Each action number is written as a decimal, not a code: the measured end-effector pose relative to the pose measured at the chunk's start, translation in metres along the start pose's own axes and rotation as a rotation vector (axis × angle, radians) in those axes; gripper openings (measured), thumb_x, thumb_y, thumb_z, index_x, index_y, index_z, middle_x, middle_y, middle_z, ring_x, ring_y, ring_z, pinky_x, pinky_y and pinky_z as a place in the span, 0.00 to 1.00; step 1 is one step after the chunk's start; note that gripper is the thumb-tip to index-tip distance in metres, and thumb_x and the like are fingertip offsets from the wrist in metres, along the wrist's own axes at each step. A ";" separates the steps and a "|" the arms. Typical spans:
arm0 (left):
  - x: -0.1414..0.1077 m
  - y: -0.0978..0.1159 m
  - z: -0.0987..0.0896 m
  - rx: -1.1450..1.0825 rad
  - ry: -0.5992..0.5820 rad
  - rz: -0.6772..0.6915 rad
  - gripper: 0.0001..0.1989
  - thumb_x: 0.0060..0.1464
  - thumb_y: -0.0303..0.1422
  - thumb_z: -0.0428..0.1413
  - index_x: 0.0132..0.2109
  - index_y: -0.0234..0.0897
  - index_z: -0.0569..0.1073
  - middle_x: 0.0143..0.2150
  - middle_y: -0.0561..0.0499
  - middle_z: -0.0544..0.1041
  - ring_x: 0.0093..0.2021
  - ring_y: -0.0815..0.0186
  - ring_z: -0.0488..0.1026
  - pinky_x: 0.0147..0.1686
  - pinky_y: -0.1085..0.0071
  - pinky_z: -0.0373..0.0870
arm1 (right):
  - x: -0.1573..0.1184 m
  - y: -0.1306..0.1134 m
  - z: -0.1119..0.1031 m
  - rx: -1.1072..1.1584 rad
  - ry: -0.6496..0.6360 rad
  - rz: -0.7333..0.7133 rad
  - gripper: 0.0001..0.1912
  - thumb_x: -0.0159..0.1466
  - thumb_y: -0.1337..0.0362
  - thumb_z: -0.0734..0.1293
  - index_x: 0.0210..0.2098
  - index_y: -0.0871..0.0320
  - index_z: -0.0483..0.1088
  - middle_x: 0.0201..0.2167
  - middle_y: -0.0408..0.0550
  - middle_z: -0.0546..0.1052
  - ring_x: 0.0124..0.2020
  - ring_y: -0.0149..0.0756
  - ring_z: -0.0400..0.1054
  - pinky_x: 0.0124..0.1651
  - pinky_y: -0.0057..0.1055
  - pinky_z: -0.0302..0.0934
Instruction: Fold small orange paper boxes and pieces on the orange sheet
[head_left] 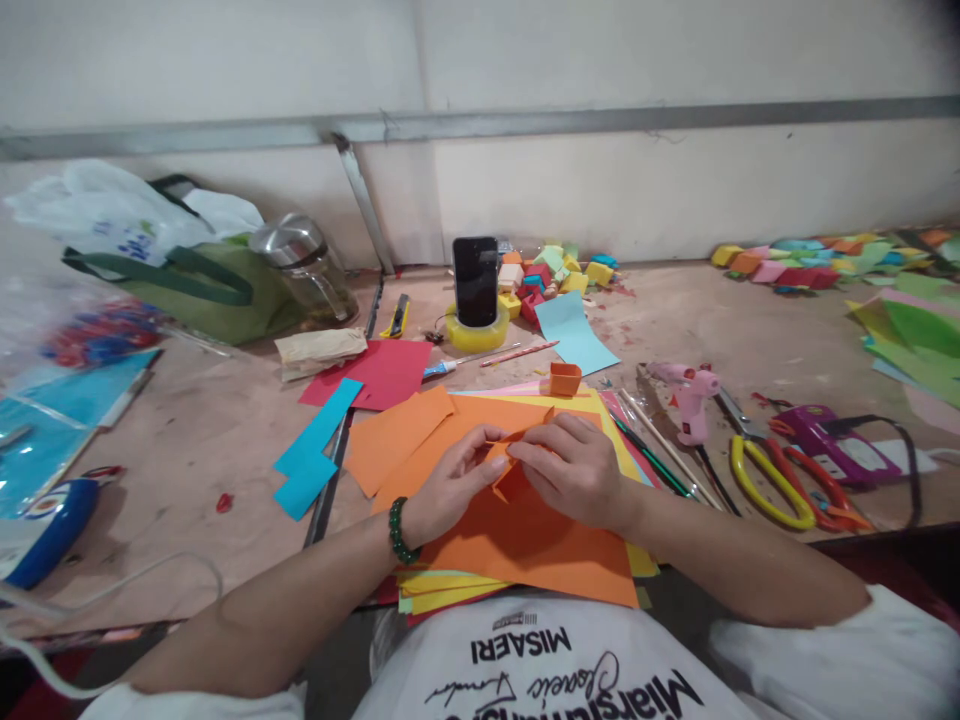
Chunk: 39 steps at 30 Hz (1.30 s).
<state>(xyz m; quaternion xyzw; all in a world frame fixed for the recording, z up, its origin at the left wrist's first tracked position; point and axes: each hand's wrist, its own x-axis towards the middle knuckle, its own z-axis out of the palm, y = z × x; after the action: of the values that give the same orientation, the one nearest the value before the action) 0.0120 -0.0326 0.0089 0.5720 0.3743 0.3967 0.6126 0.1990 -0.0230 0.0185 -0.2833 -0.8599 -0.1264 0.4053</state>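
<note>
Hands [517,475] pinching orange paper piece [508,478] between them

Folded paper piece [510,470]: orange, on orange sheet [525,530]. Sheets beneath [442,590]: yellow. Paper strips [315,450]: bright blue. Sheet [382,372]: red. Small box [565,378]: orange. Glue gun [690,395]: pink. Scissors [772,480]: yellow handles. Bracelet [397,530]: dark green beads. Phone [475,280]: black, in yellow tape roll [475,332].
</note>
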 end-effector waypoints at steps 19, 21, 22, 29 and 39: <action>0.002 -0.003 -0.006 0.651 0.085 0.350 0.12 0.61 0.35 0.50 0.35 0.37 0.75 0.38 0.44 0.77 0.40 0.62 0.75 0.42 0.66 0.71 | -0.006 0.002 0.006 0.007 -0.131 0.067 0.11 0.62 0.72 0.61 0.28 0.59 0.74 0.23 0.46 0.71 0.27 0.34 0.58 0.30 0.31 0.53; 0.001 -0.003 -0.006 0.692 0.074 0.347 0.10 0.57 0.38 0.55 0.37 0.36 0.75 0.41 0.43 0.77 0.42 0.60 0.74 0.43 0.64 0.71 | -0.007 0.002 0.007 -0.018 -0.128 0.048 0.11 0.61 0.73 0.61 0.28 0.59 0.73 0.23 0.46 0.70 0.27 0.34 0.57 0.30 0.31 0.51; 0.001 -0.003 -0.005 0.720 0.065 0.342 0.11 0.54 0.39 0.58 0.38 0.36 0.75 0.42 0.42 0.76 0.43 0.59 0.74 0.44 0.63 0.71 | -0.007 0.002 0.007 -0.032 -0.127 0.037 0.11 0.61 0.73 0.61 0.28 0.59 0.73 0.23 0.46 0.70 0.27 0.35 0.56 0.30 0.32 0.51; -0.001 0.001 0.003 0.807 0.053 0.283 0.11 0.47 0.30 0.55 0.41 0.37 0.70 0.43 0.43 0.74 0.44 0.57 0.72 0.45 0.60 0.70 | -0.007 -0.002 0.008 -0.131 -0.129 0.010 0.11 0.62 0.72 0.62 0.25 0.57 0.71 0.22 0.45 0.70 0.28 0.35 0.57 0.31 0.33 0.50; -0.003 0.003 0.001 0.784 0.022 0.304 0.12 0.48 0.29 0.53 0.42 0.38 0.70 0.43 0.44 0.75 0.42 0.58 0.72 0.43 0.61 0.69 | -0.003 0.002 0.006 0.059 -0.041 0.118 0.08 0.58 0.70 0.64 0.37 0.57 0.68 0.27 0.44 0.76 0.32 0.37 0.65 0.36 0.34 0.55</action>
<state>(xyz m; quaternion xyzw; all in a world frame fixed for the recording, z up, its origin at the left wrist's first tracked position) 0.0119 -0.0356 0.0120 0.8063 0.4147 0.3163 0.2791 0.1979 -0.0204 0.0119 -0.3240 -0.8533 -0.0711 0.4023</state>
